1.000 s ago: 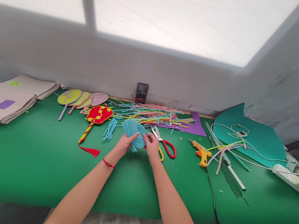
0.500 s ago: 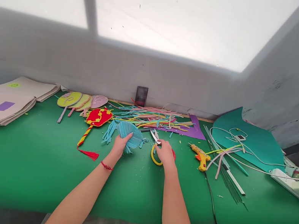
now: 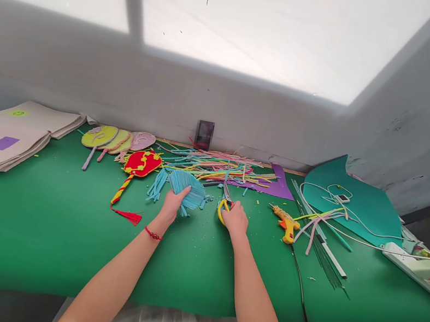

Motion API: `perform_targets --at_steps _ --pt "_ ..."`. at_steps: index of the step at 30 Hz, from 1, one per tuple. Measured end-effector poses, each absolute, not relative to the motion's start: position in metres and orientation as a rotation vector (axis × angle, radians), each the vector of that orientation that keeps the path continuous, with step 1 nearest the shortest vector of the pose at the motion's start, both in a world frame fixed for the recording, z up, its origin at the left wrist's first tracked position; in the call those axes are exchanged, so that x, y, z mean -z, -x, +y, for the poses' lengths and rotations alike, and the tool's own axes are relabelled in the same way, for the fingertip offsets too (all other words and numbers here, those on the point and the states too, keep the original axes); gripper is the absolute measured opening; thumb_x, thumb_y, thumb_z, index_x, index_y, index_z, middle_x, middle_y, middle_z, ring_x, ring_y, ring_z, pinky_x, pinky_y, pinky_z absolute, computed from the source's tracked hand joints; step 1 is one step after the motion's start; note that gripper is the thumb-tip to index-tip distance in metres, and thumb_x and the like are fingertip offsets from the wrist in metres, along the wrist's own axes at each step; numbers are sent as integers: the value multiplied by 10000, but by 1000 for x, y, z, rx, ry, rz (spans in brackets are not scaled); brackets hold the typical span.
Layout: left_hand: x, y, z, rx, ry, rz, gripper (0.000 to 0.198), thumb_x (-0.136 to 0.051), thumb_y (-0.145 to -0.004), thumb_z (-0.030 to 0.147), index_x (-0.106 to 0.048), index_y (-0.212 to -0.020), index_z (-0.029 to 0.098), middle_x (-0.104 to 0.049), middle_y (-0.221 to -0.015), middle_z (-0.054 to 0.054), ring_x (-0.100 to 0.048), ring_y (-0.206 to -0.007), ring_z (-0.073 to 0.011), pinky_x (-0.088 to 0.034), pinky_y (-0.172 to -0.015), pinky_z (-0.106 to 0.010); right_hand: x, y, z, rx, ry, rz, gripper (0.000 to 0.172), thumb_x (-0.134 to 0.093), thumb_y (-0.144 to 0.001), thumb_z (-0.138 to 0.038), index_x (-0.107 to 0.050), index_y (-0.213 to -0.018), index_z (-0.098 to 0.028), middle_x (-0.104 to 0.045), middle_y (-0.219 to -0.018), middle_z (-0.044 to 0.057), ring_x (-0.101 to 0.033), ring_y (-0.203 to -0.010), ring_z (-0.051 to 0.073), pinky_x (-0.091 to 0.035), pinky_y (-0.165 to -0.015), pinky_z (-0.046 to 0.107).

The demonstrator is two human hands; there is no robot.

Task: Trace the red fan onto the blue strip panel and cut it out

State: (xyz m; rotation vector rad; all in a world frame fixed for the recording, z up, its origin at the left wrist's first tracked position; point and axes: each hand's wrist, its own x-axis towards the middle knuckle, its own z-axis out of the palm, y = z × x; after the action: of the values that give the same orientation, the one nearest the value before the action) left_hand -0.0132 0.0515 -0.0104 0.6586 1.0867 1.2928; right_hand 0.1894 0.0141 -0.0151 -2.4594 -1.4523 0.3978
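A round blue striped piece (image 3: 192, 189) is pinched in my left hand (image 3: 172, 202), with the thumb lying on its face. Short blue strips stick out below it. My right hand (image 3: 236, 218) is closed on scissors (image 3: 224, 205) with yellow and red handles; their blades point away from me, just right of the blue piece. A bundle of loose blue strips (image 3: 157, 184) lies left of the blue piece. Small blue scraps (image 3: 205, 200) are between the piece and the scissors.
A red fan (image 3: 143, 163) with a tassel and several pale fans (image 3: 98, 136) lie left. Behind are colored strips (image 3: 218, 166) and purple paper (image 3: 283, 188). To the right are a yellow glue gun (image 3: 289, 227), cables, a teal sheet (image 3: 357, 203) and a power strip (image 3: 409, 261).
My right hand has taken hold of the scissors by the handles and turned them, so the blades now point more straight ahead. The view has shifted slightly.
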Motion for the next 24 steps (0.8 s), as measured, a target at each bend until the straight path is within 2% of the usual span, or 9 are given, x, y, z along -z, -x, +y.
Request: perform_targets --at_steps 4,7,11,13,15,18,21,24 --pt "11 15 54 -1318 -657 1079 408 -786 -697 289 -657 -1047 123 -683 -1148 -154 -624 -1117 -316 -501 -977 -457 18 -205 13 -536 2289 -1257 436 -544 -747 -266 -451 -1168 -200 -629 -948 71 -609 -792 226 -403 -612 301" --pt "8 16 53 -1308 -665 1119 378 -777 -707 269 -658 -1031 116 -688 -1135 -158 -622 -1120 -319 -505 -972 -448 21 -213 15 -646 2030 -1152 561 -599 -713 -296 -451 -1249 -222 -596 -806 6 -580 -689 184 -400 -576 276" --pt "1 18 49 -1308 -698 1113 334 -764 -721 270 -661 -997 112 -688 -1132 -160 -648 -1072 -309 -525 -940 -435 20 -206 17 -873 1560 -983 613 -723 -623 -384 -537 -1170 -180 -502 -682 -49 -487 -556 124 -391 -523 264" --pt "-4 18 49 -1299 -724 1101 329 -769 -714 278 -667 -981 115 -701 -1098 -156 -664 -1038 -299 -530 -930 -433 16 -200 15 -996 1333 -905 638 -755 -606 -410 -534 -1159 -182 -510 -694 -52 -469 -524 104 -389 -495 258" --pt "-11 17 51 -1294 -742 1098 339 -781 -696 276 -671 -974 116 -710 -1070 -153 -678 -1003 -293 -539 -911 -434 10 -194 13 -1074 1152 -875 623 -783 -599 -401 -528 -1130 -200 -551 -753 -36 -512 -556 103 -419 -506 254" --pt "-27 10 59 -1324 -757 1053 334 -773 -696 255 -669 -982 117 -711 -1071 -148 -688 -977 -280 -555 -879 -414 4 -188 10 -1137 1045 -838 589 -808 -600 -400 -516 -1078 -219 -565 -771 -34 -524 -555 93 -436 -490 237" --pt "-49 -2 72 -1344 -779 1022 291 -736 -725 228 -665 -980 108 -708 -1090 -144 -694 -959 -261 -564 -855 -378 2 -184 7 -1214 1015 -840 581 -756 -661 -500 -483 -1108 -249 -545 -761 -44 -479 -497 76 -418 -427 223" --pt "-73 -15 85 -1345 -879 977 287 -713 -745 247 -663 -988 103 -708 -1090 -143 -698 -938 -256 -568 -837 -375 3 -179 6 -1270 970 -947 630 -699 -674 -612 -465 -1140 -259 -549 -846 -26 -495 -526 75 -431 -417 217"
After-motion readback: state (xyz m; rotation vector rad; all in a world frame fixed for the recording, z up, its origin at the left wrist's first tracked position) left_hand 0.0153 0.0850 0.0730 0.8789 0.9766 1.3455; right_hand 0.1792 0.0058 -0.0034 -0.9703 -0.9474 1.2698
